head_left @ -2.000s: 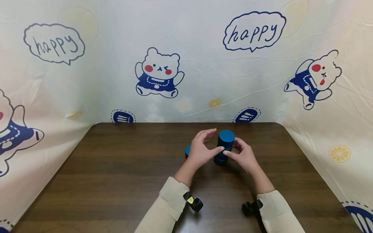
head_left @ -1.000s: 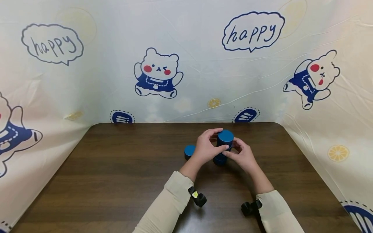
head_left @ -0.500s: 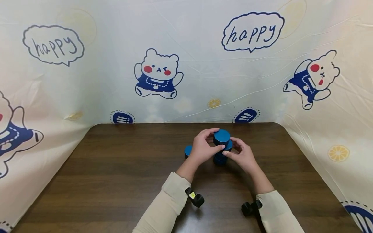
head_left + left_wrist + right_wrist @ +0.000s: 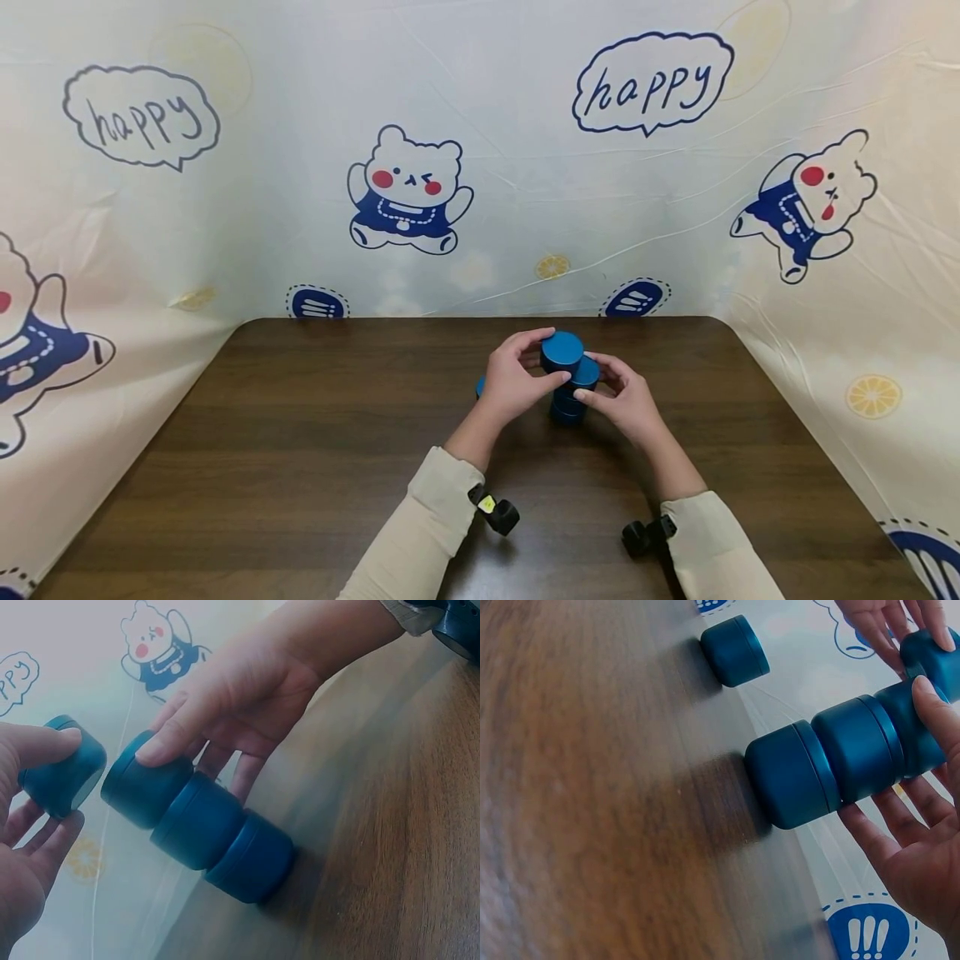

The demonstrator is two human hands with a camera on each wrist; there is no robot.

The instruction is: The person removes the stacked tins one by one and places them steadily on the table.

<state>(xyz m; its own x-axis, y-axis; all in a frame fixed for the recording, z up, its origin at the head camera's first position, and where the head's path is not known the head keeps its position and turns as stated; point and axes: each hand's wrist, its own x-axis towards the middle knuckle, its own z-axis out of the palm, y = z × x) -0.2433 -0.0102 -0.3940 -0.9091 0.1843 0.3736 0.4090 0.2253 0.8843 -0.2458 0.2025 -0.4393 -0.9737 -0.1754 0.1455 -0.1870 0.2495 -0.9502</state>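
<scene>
Three small blue lidded jars stand one on another as an upright stack [image 4: 567,410] on the wooden table. My right hand [image 4: 626,404] grips the stack's upper part, its thumb on the top jar's near side and its fingers around the far side, as the left wrist view shows. My left hand [image 4: 513,379] holds another blue jar [image 4: 71,769] between thumb and fingers. That jar is off the stack, at its upper left, with a gap between them in the left wrist view. One more jar [image 4: 735,651] stands alone on the table, mostly hidden behind my left hand in the head view.
The brown table [image 4: 300,467] ends at a far edge against a printed cloth backdrop [image 4: 525,208]. Cloth also hangs at both sides. A small black device [image 4: 498,510] is strapped at my left wrist, another [image 4: 647,535] at my right.
My left hand first reached to the top jar of the stack, then took it off and moved left with it, baring the jar below. My right hand has stayed on the stack.
</scene>
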